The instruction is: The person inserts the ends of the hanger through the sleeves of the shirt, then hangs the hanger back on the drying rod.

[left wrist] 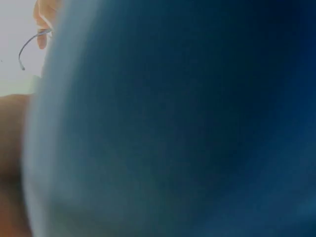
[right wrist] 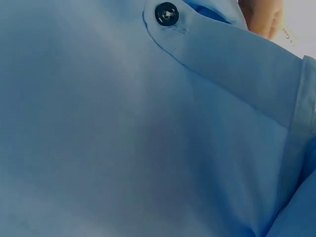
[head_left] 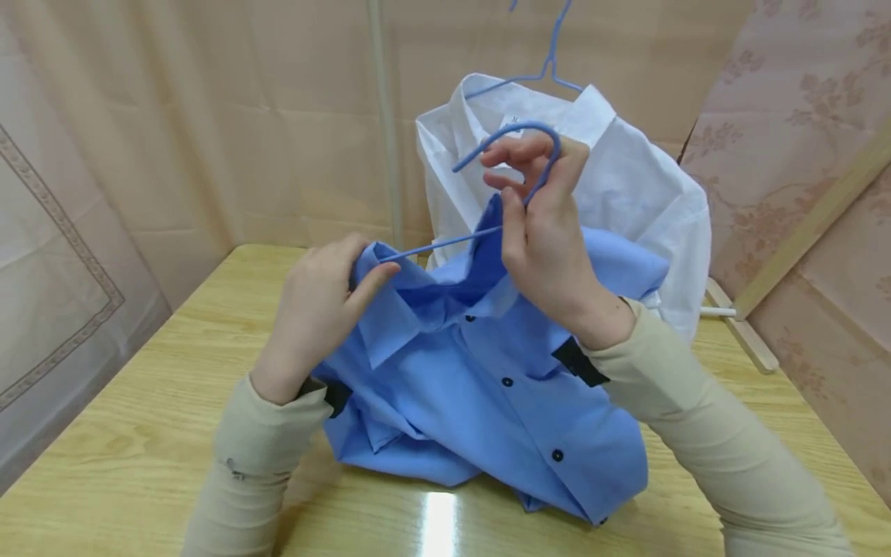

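Observation:
A blue shirt (head_left: 445, 387) with dark buttons lies bunched on the table, its collar raised between the two hands. My right hand (head_left: 550, 224) grips a blue hanger (head_left: 445, 241) near the base of its hook, which curves up and to the left. One hanger arm slopes down left into the shirt's collar. There my left hand (head_left: 316, 302) pinches the left side of the collar, thumb on top by the hanger arm. Blue cloth fills most of the left wrist view, blurred. In the right wrist view, a button (right wrist: 167, 14) shows at the collar band.
Behind the blue shirt, a white shirt (head_left: 654, 178) hangs on another blue hanger (head_left: 550, 66). A wooden stand (head_left: 748, 333) with a white rod is at the right. The wooden table (head_left: 139, 410) extends to both sides, with curtains (head_left: 299, 116) behind it.

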`<state>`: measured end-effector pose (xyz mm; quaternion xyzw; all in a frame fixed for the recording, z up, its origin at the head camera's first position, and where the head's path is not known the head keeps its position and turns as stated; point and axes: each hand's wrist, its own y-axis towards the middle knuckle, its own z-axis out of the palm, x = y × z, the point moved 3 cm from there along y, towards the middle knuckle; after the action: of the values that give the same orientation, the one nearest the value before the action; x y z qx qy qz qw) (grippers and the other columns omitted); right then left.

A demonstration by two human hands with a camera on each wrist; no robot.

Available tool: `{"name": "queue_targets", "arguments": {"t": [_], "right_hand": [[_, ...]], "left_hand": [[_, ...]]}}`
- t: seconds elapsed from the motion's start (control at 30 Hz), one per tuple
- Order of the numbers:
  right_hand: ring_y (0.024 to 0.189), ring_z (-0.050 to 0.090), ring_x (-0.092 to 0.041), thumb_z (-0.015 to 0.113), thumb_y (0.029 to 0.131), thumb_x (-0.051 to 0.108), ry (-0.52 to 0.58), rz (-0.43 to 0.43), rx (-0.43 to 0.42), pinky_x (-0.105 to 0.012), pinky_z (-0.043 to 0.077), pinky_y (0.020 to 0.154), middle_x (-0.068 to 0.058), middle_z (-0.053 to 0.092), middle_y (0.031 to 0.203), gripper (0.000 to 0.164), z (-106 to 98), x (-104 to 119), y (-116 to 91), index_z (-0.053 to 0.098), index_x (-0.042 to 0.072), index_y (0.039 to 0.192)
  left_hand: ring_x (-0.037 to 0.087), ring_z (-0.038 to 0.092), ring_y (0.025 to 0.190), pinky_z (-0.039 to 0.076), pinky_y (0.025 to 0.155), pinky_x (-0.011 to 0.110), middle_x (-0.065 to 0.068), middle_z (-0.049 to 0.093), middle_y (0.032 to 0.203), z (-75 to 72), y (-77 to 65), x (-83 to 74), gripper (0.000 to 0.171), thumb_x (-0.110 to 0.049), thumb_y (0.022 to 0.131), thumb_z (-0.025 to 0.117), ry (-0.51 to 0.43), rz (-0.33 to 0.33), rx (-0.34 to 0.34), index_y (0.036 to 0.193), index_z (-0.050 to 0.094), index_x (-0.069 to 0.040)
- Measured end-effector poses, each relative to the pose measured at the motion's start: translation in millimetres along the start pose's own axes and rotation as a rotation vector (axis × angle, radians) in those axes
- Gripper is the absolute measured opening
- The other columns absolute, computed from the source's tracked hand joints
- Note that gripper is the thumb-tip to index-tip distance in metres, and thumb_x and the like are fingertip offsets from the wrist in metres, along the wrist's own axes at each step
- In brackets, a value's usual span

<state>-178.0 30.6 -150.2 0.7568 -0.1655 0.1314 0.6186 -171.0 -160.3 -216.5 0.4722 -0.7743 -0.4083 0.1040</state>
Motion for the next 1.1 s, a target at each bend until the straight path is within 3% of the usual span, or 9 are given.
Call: {"name": "queue_targets", "arguments": {"t": [0.2,0.33,0.43,0.57,0.73,0.8,0.87,0.97,1.1], "right_hand": [[0.103,0.046,-0.019,0.03,0.079,-0.021,0.053,0.035,0.096,-0.035,0.04,0.084,-0.017,0.042,0.102,0.027,0,-1,-4,0.02,-0.005,0.1],[0.107,0.044,-0.022,0.036,0.078,-0.02,0.11,0.033,0.168,-0.038,0.038,0.086,-0.017,0.042,0.109,0.037,-4,-1,-4,0.02,-0.006,0.108],[0.114,0.038,-0.02,0.05,0.078,-0.011,0.008,0.041,0.252,-0.037,0.034,0.09,-0.013,0.039,0.119,0.054,-14,-6,-4,0.019,-0.003,0.121],[0.111,0.041,-0.015,0.061,0.078,0.016,-0.219,0.2,0.453,-0.035,0.033,0.09,-0.005,0.042,0.123,0.068,-32,-24,-7,0.02,0.015,0.132],[0.096,0.047,-0.011,0.062,0.074,0.041,-0.383,0.451,0.67,-0.035,0.035,0.082,0.006,0.051,0.111,0.054,-46,-45,-17,0.038,0.031,0.122],[0.092,0.048,-0.012,0.062,0.074,0.04,-0.39,0.477,0.66,-0.034,0.036,0.079,0.006,0.052,0.106,0.048,-50,-49,-21,0.043,0.028,0.116],[0.084,0.049,-0.011,0.061,0.076,0.037,-0.416,0.434,0.612,-0.03,0.037,0.073,0.004,0.054,0.096,0.042,-53,-49,-24,0.046,0.023,0.112],[0.072,0.05,-0.01,0.06,0.079,0.026,-0.502,0.251,0.485,-0.026,0.037,0.063,0.001,0.056,0.082,0.029,-58,-45,-27,0.051,0.013,0.103],[0.067,0.056,-0.016,0.061,0.078,0.016,-0.66,0.048,0.258,-0.029,0.038,0.059,-0.004,0.06,0.076,0.018,-69,-41,-33,0.056,0.007,0.093]], "left_hand": [[0.017,0.039,0.045,0.027,0.041,0.029,-0.001,0.038,0.053,5.8,0.1,4.5,0.044,-0.055,0.071,0.055,0.126,0.003,-0.011,0.075,0.049,-0.011],[0.019,0.038,0.04,0.023,0.039,0.029,0.002,0.04,0.049,4.8,0.3,6.3,0.044,-0.053,0.069,0.059,0.152,0.001,-0.155,0.069,0.051,-0.01],[0.023,0.041,0.042,0.026,0.041,0.032,0.007,0.05,0.052,-0.3,-0.4,7.7,0.041,-0.048,0.071,0.061,0.144,0.001,-0.315,0.07,0.056,-0.007],[0.026,0.04,0.044,0.029,0.045,0.034,0.01,0.058,0.061,-7.9,-1.7,10.8,0.041,-0.045,0.073,0.06,0.111,0.01,-0.453,0.073,0.06,-0.004],[0.025,0.047,0.048,0.032,0.049,0.035,0.01,0.061,0.068,-8.7,-0.8,14.2,0.036,-0.038,0.077,0.058,0.087,0.014,-0.46,0.081,0.061,-0.002],[0.025,0.052,0.055,0.035,0.056,0.037,0.01,0.062,0.075,-7.3,0.0,14.9,0.034,-0.034,0.079,0.057,0.068,0.004,-0.448,0.086,0.061,-0.002],[0.025,0.055,0.064,0.036,0.062,0.039,0.009,0.062,0.082,-6.2,0.8,15.5,0.032,-0.031,0.079,0.057,0.04,-0.014,-0.44,0.091,0.06,-0.002],[0.026,0.054,0.07,0.036,0.066,0.039,0.009,0.061,0.086,-2.8,2.3,15.3,0.035,-0.033,0.079,0.056,0.001,-0.038,-0.411,0.098,0.057,-0.004],[0.024,0.051,0.069,0.035,0.065,0.039,0.009,0.059,0.081,0.4,4.6,14.0,0.044,-0.039,0.079,0.056,-0.061,-0.044,-0.309,0.108,0.052,-0.006]]}}
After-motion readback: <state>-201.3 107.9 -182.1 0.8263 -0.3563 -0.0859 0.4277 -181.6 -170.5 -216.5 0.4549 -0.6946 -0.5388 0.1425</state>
